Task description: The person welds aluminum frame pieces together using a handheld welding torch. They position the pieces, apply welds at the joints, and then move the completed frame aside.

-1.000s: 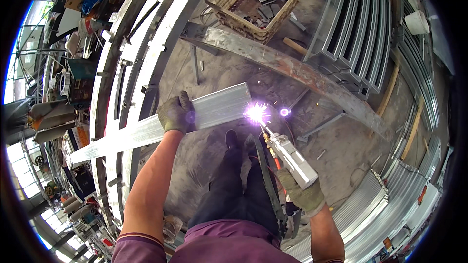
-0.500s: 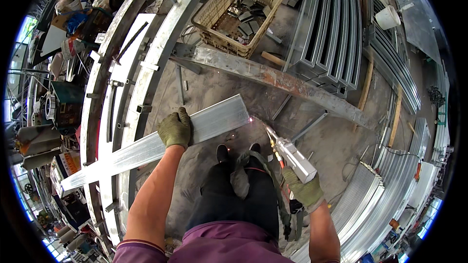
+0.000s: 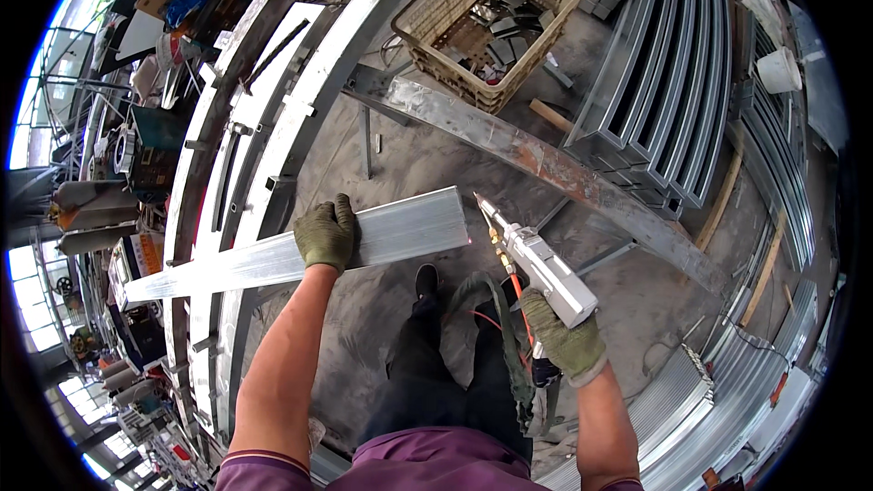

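Observation:
My left hand (image 3: 326, 235), in an olive work glove, is closed around a long silvery metal tube (image 3: 411, 225). The tube's far-left part lies across the light metal beams, and its end points right in front of me. A small pinkish glow shows at that end's lower corner. In my gloved right hand (image 3: 566, 338) is a silver handheld laser welding gun (image 3: 547, 275), with an orange hose beneath it. The gun's narrow tip is just right of the tube end, with a small gap between them.
A rusty steel beam (image 3: 509, 141) runs diagonally beyond the gun. Behind it stands a cream plastic crate (image 3: 409, 32) with metal offcuts. Stacked metal tubes (image 3: 637, 118) fill the far right; ribbed metal lengths (image 3: 668, 400) lie lower right. Curved beams (image 3: 309, 82) stand at left.
The bright spark at the tube's end has shrunk to a faint glow. The gun's tip has moved away toward the far side. My view has shifted, and my feet have changed position.

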### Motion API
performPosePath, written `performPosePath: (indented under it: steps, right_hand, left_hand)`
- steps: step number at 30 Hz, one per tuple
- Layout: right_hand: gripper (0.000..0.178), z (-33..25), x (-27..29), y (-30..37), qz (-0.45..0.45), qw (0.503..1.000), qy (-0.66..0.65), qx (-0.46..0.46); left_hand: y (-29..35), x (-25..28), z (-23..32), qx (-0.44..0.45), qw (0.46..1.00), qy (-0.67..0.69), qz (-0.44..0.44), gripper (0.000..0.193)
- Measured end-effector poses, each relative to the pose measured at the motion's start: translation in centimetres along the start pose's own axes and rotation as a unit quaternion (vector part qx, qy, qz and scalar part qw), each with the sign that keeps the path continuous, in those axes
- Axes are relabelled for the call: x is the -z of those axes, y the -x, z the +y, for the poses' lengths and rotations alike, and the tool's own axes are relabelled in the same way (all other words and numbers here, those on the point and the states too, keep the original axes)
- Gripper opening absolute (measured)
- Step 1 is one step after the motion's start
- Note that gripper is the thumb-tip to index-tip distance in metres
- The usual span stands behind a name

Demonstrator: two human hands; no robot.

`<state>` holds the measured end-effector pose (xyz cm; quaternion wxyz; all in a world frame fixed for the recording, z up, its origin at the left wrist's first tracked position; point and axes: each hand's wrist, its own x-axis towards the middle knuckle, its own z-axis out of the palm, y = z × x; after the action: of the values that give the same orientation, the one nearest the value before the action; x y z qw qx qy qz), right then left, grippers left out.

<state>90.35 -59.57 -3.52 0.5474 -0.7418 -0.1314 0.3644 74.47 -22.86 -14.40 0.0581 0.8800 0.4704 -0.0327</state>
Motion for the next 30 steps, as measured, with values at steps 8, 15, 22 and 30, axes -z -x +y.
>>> performPosePath:
  steps: [8, 15, 22, 30]
  right_hand:
    - [0.02, 0.1, 1.0, -1.6, -0.034, 0.998, -0.052, -0.01]
    - [0.019, 0.7, 0.4, -2.0, -0.053, 0.998, -0.013, -0.007]
    - [0.019, 0.4, 0.1, -2.3, -0.052, 0.997, -0.034, -0.038]
    - [0.017, 1.2, -0.4, -2.2, -0.049, 0.997, -0.051, -0.042]
  left_hand:
    - [0.2, -0.3, 0.1, -0.001, 1.0, 0.015, 0.009, 0.058]
    - [0.2, -0.4, -0.3, 0.003, 1.0, 0.002, -0.001, 0.059]
    - [0.1, -0.1, -0.1, -0.004, 1.0, 0.003, -0.013, 0.06]
    - [0.2, -0.2, -0.2, -0.015, 1.0, -0.01, -0.01, 0.059]
